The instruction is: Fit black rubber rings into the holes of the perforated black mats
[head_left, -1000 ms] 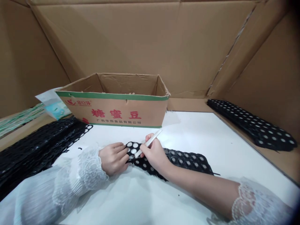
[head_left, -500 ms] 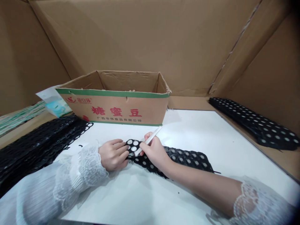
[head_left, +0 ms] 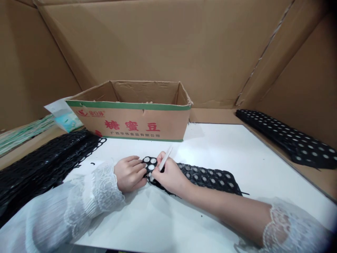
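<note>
A black strip with rows of round pale discs (head_left: 210, 177) lies on the white board in front of me. My left hand (head_left: 131, 174) rests on the strip's left end, fingers together and pressing its edge; whether something is pinched there is hidden. In my right hand (head_left: 168, 174) is a slim white stick (head_left: 165, 158), gripped between thumb and fingers like a pen. Its lower end is mostly hidden by the fingers, over the strip's left part.
An open cardboard box (head_left: 131, 119) stands behind the hands. Black perforated sheets (head_left: 39, 161) are piled at left, beside a pale plastic packet (head_left: 65, 116) and green-white strips (head_left: 26, 133). Another dotted black stack (head_left: 289, 138) lies at right. Cardboard walls (head_left: 147, 42) surround the board.
My right hand has shifted slightly left and down, and the white stick stands more upright. The view has moved slightly.
</note>
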Demonstrator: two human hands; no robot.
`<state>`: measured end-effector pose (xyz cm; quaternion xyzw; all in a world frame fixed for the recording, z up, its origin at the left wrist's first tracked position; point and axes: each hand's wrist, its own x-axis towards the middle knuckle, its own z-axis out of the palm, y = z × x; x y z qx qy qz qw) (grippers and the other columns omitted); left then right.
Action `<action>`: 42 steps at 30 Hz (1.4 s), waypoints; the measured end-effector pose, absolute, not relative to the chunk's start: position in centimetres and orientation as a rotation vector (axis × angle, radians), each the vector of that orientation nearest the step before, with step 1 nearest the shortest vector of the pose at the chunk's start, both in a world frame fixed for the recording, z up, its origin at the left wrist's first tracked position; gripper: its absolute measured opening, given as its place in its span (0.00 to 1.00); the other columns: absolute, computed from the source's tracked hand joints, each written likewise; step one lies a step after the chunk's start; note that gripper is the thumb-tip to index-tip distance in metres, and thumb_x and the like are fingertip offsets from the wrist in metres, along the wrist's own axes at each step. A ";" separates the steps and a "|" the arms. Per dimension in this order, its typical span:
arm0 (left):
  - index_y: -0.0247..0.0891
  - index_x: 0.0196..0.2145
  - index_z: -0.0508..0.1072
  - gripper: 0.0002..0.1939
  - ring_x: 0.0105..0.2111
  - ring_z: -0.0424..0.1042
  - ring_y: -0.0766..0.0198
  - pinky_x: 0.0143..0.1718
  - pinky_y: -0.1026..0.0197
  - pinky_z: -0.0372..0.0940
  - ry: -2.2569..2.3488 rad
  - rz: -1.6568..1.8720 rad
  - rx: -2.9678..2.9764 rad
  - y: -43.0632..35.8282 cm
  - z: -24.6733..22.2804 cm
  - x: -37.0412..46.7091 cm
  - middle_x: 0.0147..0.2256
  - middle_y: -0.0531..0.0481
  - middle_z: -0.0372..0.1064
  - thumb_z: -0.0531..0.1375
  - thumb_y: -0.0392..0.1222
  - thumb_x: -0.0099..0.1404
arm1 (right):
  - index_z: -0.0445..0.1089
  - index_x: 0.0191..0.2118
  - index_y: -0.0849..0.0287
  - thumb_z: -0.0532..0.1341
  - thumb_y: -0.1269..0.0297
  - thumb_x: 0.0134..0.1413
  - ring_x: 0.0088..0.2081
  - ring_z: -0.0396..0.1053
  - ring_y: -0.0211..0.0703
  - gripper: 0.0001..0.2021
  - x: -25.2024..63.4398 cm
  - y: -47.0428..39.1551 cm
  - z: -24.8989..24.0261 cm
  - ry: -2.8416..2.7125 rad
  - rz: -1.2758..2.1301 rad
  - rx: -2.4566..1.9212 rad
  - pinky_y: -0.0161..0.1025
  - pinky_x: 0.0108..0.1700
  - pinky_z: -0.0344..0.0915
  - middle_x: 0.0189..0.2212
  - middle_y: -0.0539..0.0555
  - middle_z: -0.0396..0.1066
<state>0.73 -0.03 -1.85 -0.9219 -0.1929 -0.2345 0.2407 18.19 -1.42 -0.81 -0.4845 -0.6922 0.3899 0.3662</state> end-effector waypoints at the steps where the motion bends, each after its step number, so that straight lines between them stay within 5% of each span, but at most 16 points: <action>1: 0.36 0.22 0.66 0.09 0.26 0.71 0.64 0.34 0.58 0.68 -0.561 -0.636 -2.529 -0.1 -1.8 0.8 0.24 0.49 0.71 0.50 0.37 0.58 | 0.49 0.24 0.57 0.51 0.72 0.38 0.21 0.51 0.32 0.07 18.2 -1.4 -0.8 -1.772 1.011 -1.252 0.31 0.26 0.51 0.17 0.42 0.48; 8: 0.32 0.39 0.66 0.14 0.23 0.70 0.62 0.32 0.57 0.68 -0.761 -0.624 -2.557 -0.7 -1.5 1.3 0.22 0.48 0.69 0.47 0.35 0.56 | 0.49 0.25 0.56 0.51 0.71 0.40 0.20 0.50 0.31 0.07 18.5 -1.4 -0.8 -1.733 1.090 -1.235 0.31 0.25 0.51 0.18 0.42 0.48; 15: 0.37 0.29 0.66 0.08 0.22 0.69 0.65 0.32 0.60 0.67 -0.670 -0.655 -2.621 -0.2 -1.2 0.8 0.20 0.51 0.67 0.47 0.36 0.59 | 0.49 0.25 0.57 0.51 0.71 0.39 0.20 0.51 0.32 0.06 18.4 -1.5 -0.6 -1.733 1.042 -1.257 0.31 0.26 0.51 0.17 0.42 0.48; 22: 0.37 0.29 0.64 0.10 0.22 0.69 0.65 0.27 0.63 0.65 -0.605 -0.630 -2.684 0.5 -0.9 -0.3 0.21 0.50 0.68 0.48 0.43 0.62 | 0.50 0.25 0.56 0.52 0.70 0.41 0.19 0.52 0.32 0.06 18.5 -1.6 -1.1 -1.706 1.115 -1.220 0.30 0.23 0.50 0.16 0.42 0.50; 31: 0.37 0.29 0.61 0.10 0.18 0.66 0.65 0.20 0.64 0.62 -0.892 -0.733 -2.676 0.2 -1.4 -0.3 0.18 0.53 0.65 0.51 0.47 0.58 | 0.60 0.33 0.57 0.49 0.63 0.56 0.20 0.58 0.32 0.06 19.2 -1.4 -0.4 -1.537 1.052 -1.010 0.31 0.26 0.56 0.18 0.44 0.55; 36: 0.38 0.28 0.58 0.10 0.19 0.67 0.64 0.21 0.64 0.62 -0.955 -0.793 -2.641 0.0 -1.6 -0.3 0.19 0.52 0.67 0.51 0.48 0.59 | 0.65 0.28 0.58 0.51 0.64 0.56 0.33 0.64 0.37 0.10 19.0 -2.3 0.0 -1.868 0.869 -0.925 0.35 0.40 0.59 0.26 0.49 0.66; 39: 0.38 0.29 0.58 0.12 0.19 0.67 0.64 0.20 0.64 0.62 -0.958 -0.847 -2.603 0.0 -1.6 -0.3 0.20 0.51 0.67 0.50 0.51 0.60 | 0.66 0.34 0.57 0.57 0.64 0.51 0.39 0.64 0.40 0.05 18.9 -2.4 -0.3 -1.987 0.750 -0.879 0.38 0.44 0.59 0.32 0.52 0.67; 42: 0.37 0.30 0.59 0.17 0.19 0.67 0.64 0.19 0.64 0.60 -0.997 -0.861 -2.568 0.0 -1.5 -0.3 0.20 0.51 0.66 0.50 0.56 0.59 | 0.65 0.42 0.56 0.58 0.65 0.50 0.42 0.64 0.41 0.11 18.8 -2.3 -0.6 -2.040 0.758 -0.779 0.39 0.46 0.60 0.38 0.54 0.66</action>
